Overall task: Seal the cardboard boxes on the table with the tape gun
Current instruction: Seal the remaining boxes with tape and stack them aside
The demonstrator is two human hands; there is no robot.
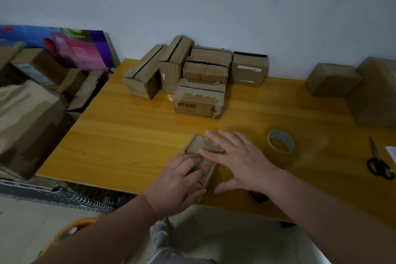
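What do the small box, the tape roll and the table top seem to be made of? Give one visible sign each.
Small box: matte brown cardboard, creased. Tape roll: probably glossy clear plastic film on patterned core. Table top: glossy wood-grain surface; laminate or varnished wood, unclear.

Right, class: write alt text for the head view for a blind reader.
A left hand grips a small cardboard box, right hand flat on top, near the table's front edge; tape roll and scissors lie to the right, more boxes behind.
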